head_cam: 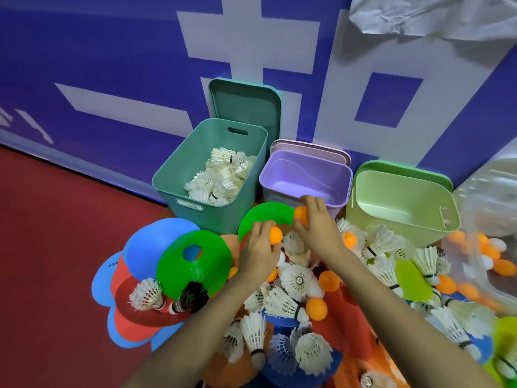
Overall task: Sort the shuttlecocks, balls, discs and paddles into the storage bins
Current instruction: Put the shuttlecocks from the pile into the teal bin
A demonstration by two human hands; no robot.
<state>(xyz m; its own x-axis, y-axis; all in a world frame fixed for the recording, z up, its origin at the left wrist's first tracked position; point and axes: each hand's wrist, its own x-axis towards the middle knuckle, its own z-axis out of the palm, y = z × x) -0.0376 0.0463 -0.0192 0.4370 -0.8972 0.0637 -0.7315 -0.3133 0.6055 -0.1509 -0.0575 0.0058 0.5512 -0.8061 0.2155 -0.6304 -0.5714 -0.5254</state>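
The left hand (258, 256), just below the centre of the frame, curls its fingers round an orange ball (275, 235). The right hand (320, 228), a little higher and to the right, pinches a second orange ball (301, 215) between thumb and fingers, just in front of the near rim of the purple bin (307, 175). Both balls are smooth, matte and plain orange.

Three bins stand in a row against the blue wall. The teal bin (215, 217), left of centre, holds a heap of white feather shuttlecocks (221, 177). The purple one stands in the middle, and the light green bin (397, 189) is at the right.

Across the lower half of the frame a loose pile of shuttlecocks (296, 278) lies on the red floor (56, 219), mixed with more orange balls such as one (316, 308) near the middle. Flat discs overlap at lower left: a green disc (195, 273) with a round hole lies on a blue disc (156, 236), with red ones beneath. A black shuttlecock (190, 296) rests at the green disc's near edge. At the right edge, a clear plastic bag (475, 197) holds orange and white balls, blurred.
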